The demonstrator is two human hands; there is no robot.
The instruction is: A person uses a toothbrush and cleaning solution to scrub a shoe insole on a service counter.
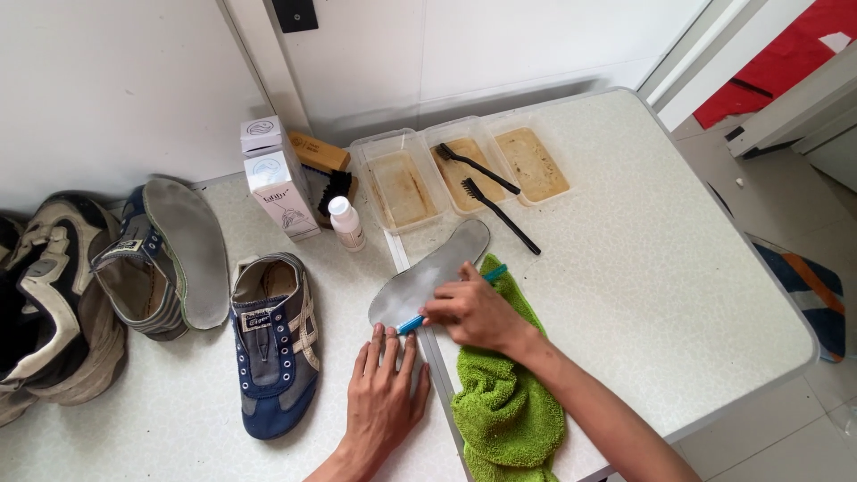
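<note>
Leftmost, a pair of worn grey-and-cream shoes (45,295) at the worktop (661,268) edge; next a blue-grey shoe (134,277) on its side with one grey insole (189,250) leaning on it; then one blue sneaker (275,344) upright, toe toward the viewer; behind, two white cartons (277,183), one wooden brush (323,170), one small white bottle (346,223); three shallow clear trays (464,165) of brownish water, two black brushes (495,192) resting across them. Left hand (382,402) flat, fingers spread, pinning the heel end of a second grey insole (433,272); insole lies mid-worktop, long axis diagonal, toe pointing up-right toward the trays; right hand (473,312) in a closed grip on a blue-handled brush (451,299), pressed to the insole; green towel (504,393) under the right wrist.
</note>
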